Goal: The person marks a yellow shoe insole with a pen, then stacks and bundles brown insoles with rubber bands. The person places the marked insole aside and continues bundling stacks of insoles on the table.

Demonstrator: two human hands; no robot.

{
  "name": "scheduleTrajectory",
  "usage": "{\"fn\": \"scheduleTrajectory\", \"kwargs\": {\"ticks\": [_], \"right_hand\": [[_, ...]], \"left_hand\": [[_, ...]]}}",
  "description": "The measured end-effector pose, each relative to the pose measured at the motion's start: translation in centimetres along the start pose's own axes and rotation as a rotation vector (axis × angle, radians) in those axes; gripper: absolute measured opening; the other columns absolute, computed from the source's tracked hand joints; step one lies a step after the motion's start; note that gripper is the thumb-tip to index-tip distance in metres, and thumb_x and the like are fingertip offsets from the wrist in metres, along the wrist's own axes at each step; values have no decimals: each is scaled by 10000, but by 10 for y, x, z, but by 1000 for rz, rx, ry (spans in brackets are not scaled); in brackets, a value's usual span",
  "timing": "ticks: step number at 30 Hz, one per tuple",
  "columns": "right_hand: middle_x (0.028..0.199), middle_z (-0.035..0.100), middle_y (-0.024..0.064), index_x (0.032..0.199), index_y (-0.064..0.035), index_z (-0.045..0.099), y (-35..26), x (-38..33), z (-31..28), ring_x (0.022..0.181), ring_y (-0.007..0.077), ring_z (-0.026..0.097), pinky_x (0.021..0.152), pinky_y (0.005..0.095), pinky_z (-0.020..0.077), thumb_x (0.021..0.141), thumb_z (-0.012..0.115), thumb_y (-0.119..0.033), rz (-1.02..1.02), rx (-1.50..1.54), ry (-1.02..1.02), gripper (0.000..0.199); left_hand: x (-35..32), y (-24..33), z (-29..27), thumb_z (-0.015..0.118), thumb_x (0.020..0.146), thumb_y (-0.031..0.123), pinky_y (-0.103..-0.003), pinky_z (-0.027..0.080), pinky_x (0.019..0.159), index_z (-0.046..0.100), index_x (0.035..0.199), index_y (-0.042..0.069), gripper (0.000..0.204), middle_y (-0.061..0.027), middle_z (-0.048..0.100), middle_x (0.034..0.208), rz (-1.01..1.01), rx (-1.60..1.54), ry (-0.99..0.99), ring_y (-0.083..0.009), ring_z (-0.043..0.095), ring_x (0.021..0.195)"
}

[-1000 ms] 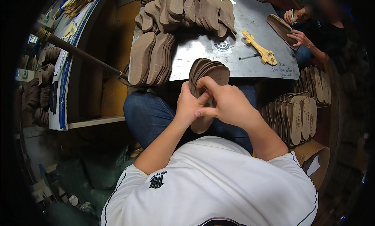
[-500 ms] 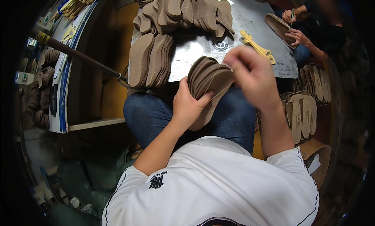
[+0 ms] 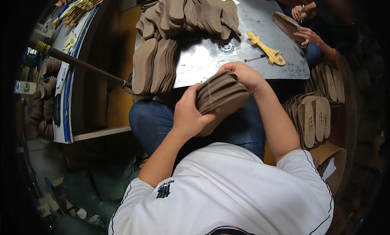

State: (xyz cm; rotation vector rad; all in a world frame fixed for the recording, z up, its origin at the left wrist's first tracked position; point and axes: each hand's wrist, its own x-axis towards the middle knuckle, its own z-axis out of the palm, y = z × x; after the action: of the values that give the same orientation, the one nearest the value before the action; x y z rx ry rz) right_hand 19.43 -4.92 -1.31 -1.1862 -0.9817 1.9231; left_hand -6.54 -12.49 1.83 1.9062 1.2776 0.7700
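Steel worktable (image 3: 197, 66) bearing brown insole stacks (image 3: 144, 66) fills the head view's top. Over the lap (image 3: 152, 123) is the banded insole bundle (image 3: 227, 95), which might fan apart if its thin band (image 3: 210, 92) slips or snaps. Left hand (image 3: 187, 115) clamps the bundle's left side, forearm angled inward; right hand (image 3: 246, 77) curls round the far end, elbow out.

The bundled insoles (image 3: 227, 96) are brown, crossed by a thin tan band (image 3: 210, 93). On the silver-grey worktop (image 3: 254, 18), the flat template (image 3: 273, 54) is yellow. The shirt (image 3: 235, 182) is plain white with black piping; the jeans (image 3: 149, 121) are blue.
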Motion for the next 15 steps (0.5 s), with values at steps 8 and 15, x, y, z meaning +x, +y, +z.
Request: {"fn": "scheduleTrajectory", "kwargs": {"ticks": [8,15], "right_hand": [[790,569,-96,1134,-117,734,21,-44,8,601,25,424,525,225,309,1144,720,-268,31,-152,60,152],[845,609,-68,1148,-94,724,40,-42,18,631,25,492,537,217,349,1118,767,-276,24,33,109,190]], "left_hand": [[1,-15,-14,988,804,175,-406,567,1109,596,1483,-22,808,-184,761,1341,36,-55,173,-289,750,1246],[3,-10,-16,1003,738,90,-391,531,1186,366,1694,70,1149,-106,688,1459,-36,-872,-138,-224,675,1352]]}}
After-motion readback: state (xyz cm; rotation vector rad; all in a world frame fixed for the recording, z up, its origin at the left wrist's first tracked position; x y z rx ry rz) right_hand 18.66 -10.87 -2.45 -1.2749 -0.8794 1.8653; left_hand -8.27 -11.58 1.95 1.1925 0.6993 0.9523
